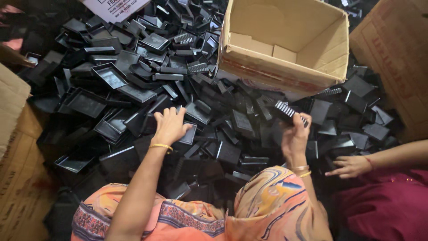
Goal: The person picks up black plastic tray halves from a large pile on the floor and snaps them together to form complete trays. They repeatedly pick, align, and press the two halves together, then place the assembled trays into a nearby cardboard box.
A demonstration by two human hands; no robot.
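A deep heap of black moulded plastic trays and ridged parts (133,80) is spread over the whole floor ahead of the fingers, with no bare ground seen between pieces. Beyond the right fingers, an open brown corrugated cardboard box (285,67) is set on the heap, its near wall close above them; its inside is seen bare. More brown cardboard cartons are noted at the far right edge (397,58) and the left edge (18,178) of the view. Open room is limited to the air above the pile.

The left hand (169,125) is laid palm down on the heap, fingers spread and slightly curled over the rim of a black rectangular plastic tray (189,134); contact is seen, but a closed grasp cannot be confirmed.

The right hand (294,136) is raised just above the pile, fingers wrapped around a black ridged plastic comb-like piece (287,110). The piece is held clear of the heap, below the near corner of the box. Its long axis is run from upper left to lower right, with the pale-lit ribs turned upward towards the camera.

To the right of the right fingers, another person's hand (350,166), from a dark red sleeve, is rested at the heap's edge.
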